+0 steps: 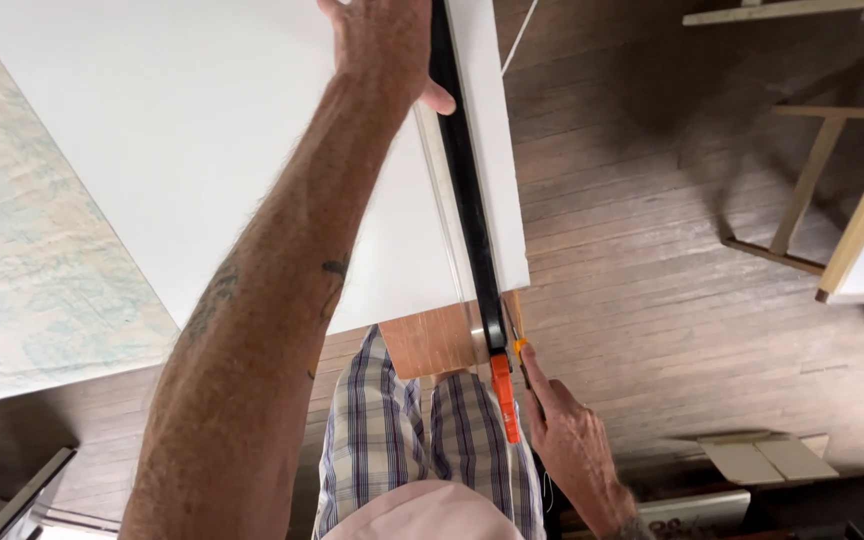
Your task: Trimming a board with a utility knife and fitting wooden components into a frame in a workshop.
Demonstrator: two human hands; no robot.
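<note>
Pressing flat on a large white board (202, 130), the left hand (384, 45) lies palm-down near the top of the view, its fingers spread and released rather than curled around anything, the thumb reaching out to touch a long black straightedge (467, 190). That straightedge runs down the board close to its right edge, leaving a narrow white strip (497, 150) of the board to the right of it. The board sits on a surface whose worn, pale patterned top (22, 250) shows at the left, and its near corner overhangs a brown wooden piece (437, 340) just below. At the lower end of the straightedge an orange handle (504, 395) sticks out toward the person — the right hand (567, 440) is just beside it, its forefinger stretched up along a thin tool with an orange tip (520, 345) at the board's edge; the other fingers look loosely curled, though I cannot tell how firmly they grip the tool. Plaid shorts (392, 440) show beneath the board. A dark plank floor (652, 250) fills the right side, with wooden frames (822, 190) standing at the far right and flat cardboard (762, 460) lying lower down.
</note>
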